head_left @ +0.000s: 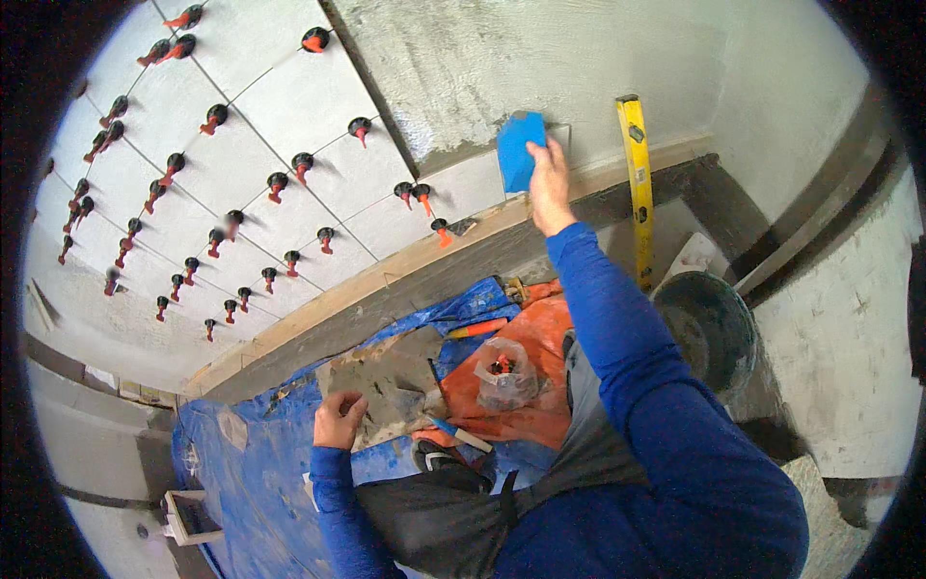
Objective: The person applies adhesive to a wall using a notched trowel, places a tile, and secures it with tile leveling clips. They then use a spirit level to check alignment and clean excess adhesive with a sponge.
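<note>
My right hand [550, 188] reaches up to the wall, its fingers closed on a flat blue spreader [518, 150]. The spreader lies over the right end of the lowest tile row, by a narrow white tile [473, 190] and the smeared grey adhesive [439, 159]. Lower down, my left hand [340, 418] hangs near a mortar-stained board [381, 372]. Its fingers are curled together, and whatever they may hold is hidden. Large white tiles [280, 116] cover the wall at left, with red-and-black levelling clips [302, 166] along their joints.
A yellow spirit level [637, 183] leans upright against the wall. Beside my right arm stands a dark bucket [709, 328]. A wooden batten [347, 280] runs under the tiles. Blue tarp [251, 482] and orange sheeting [540, 338] cover the floor, with a clear bag of clips [506, 376].
</note>
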### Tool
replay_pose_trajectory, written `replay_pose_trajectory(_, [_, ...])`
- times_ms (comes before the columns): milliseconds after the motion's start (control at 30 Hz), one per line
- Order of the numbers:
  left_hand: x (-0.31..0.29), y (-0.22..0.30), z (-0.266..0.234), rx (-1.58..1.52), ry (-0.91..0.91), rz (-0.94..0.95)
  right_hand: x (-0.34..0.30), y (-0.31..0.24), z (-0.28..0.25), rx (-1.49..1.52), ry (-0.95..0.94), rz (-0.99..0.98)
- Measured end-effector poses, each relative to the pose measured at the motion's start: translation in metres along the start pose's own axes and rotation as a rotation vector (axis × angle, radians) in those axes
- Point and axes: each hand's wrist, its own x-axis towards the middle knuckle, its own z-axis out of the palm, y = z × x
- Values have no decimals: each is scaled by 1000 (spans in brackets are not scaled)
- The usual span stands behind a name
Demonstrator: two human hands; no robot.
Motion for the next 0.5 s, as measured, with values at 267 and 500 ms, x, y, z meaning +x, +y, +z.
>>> replay_pose_trajectory(267, [-2,-2,1,14,22,33,-44,42,40,-181,-190,-66])
replay_pose_trajectory(500, [0,0,0,-25,7,23,-57,35,39,-110,-309,63])
